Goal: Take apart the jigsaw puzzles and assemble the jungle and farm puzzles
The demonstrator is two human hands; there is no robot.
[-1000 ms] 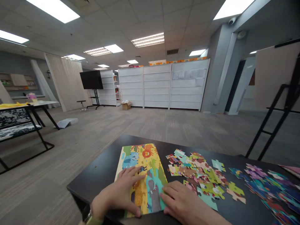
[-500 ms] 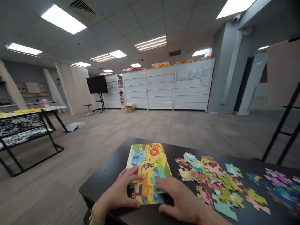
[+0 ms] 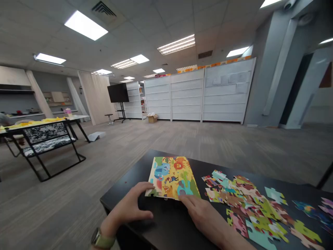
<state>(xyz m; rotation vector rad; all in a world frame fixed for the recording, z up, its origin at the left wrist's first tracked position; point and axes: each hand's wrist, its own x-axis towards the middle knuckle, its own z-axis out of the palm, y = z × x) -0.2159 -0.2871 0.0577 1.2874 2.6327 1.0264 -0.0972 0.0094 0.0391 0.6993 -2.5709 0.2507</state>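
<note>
Lots of grey floor (image 3: 182,139) runs back to a wall of white shelves (image 3: 200,93), and a black screen (image 3: 118,92) stands on a stand beside them. Close up is a black surface (image 3: 166,222). On its right side lies a heap of loose puzzle pieces (image 3: 249,205), spread out flat, maybe so each one can be seen. Just left of the heap lies the animal puzzle (image 3: 173,175), a joined-up picture with a lion and an elephant on it. It sits flat near the front left corner of the surface, close to the person, where both hands can get to it.

The left hand (image 3: 128,208) lies with its fingers spread, and the tips touch the near left corner of the puzzle. The right hand (image 3: 203,215) lies flat, and one fingertip touches the near edge. Each grip is open and holds nothing. The hands seem to press down so the picture does not slide. A green watch (image 3: 100,239) is on the left wrist.
</note>
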